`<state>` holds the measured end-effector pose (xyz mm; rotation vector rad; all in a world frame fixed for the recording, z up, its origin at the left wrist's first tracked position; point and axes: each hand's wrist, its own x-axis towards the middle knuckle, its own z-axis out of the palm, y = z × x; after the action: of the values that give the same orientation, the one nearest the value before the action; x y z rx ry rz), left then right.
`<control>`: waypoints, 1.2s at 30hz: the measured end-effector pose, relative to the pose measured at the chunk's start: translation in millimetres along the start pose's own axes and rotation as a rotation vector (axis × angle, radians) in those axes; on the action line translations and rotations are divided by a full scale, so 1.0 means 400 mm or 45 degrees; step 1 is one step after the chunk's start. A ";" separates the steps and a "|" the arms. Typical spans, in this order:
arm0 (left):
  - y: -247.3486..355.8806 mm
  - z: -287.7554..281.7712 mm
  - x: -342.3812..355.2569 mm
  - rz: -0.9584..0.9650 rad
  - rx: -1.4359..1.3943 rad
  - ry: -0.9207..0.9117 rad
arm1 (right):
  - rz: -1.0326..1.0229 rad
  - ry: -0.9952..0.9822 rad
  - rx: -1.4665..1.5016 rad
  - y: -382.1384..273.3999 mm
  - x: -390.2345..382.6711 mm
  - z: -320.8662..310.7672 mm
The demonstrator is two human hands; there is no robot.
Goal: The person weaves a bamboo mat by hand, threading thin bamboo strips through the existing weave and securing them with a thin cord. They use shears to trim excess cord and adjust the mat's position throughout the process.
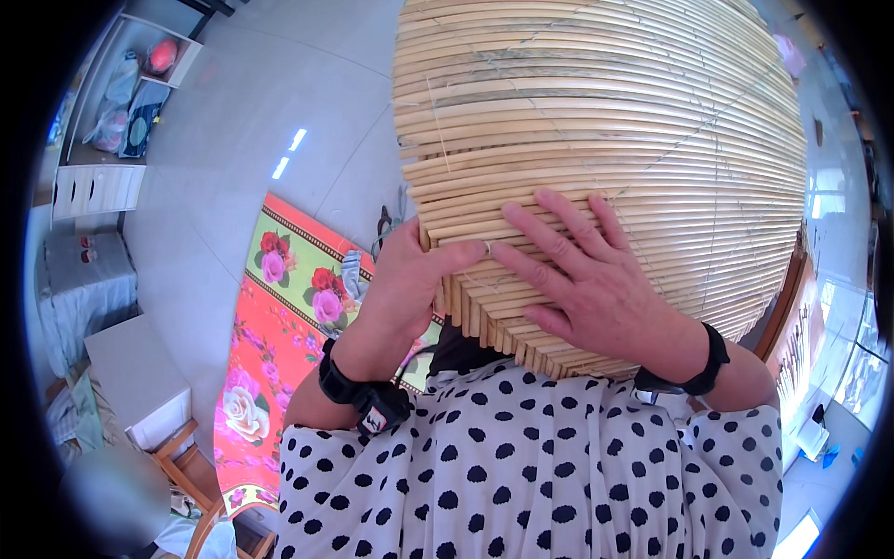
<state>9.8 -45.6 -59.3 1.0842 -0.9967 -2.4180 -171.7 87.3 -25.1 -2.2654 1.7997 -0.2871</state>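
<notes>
A large mat of pale plant stalks [596, 102], laid side by side in two crossed layers, rests against my lap and rises away from me. Thin dark threads run across its top, and a loose strand hangs near its left edge. My left hand [402, 275] grips the mat's near left edge, its thumb on top and its other fingers hidden at the side or beneath. Fingers spread, my right hand [596, 289] lies flat on the stalks. Its index fingertip almost meets my left thumb at a tiny white bit [489, 248], too small to make out.
On the tiled floor at left lies a red and green flowered cloth [298, 345], with dark-handled scissors [384, 226] by its far edge. Further left stand a shelf unit [101, 191], a grey-topped box [140, 373] and a wooden chair [191, 470].
</notes>
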 end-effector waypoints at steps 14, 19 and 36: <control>0.010 0.017 -0.019 0.004 -0.040 0.001 | -0.031 0.030 0.085 0.008 -0.002 -0.007; 0.008 0.013 -0.009 0.018 -0.039 -0.060 | -0.036 0.028 0.052 0.008 0.001 -0.007; 0.021 -0.046 -0.012 -0.004 0.069 -0.216 | -0.023 0.000 -0.034 0.003 0.004 0.002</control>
<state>26.7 -57.5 -59.5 0.9098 -1.1201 -2.5332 -172.2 85.5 -26.1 -2.3008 1.7942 -0.2678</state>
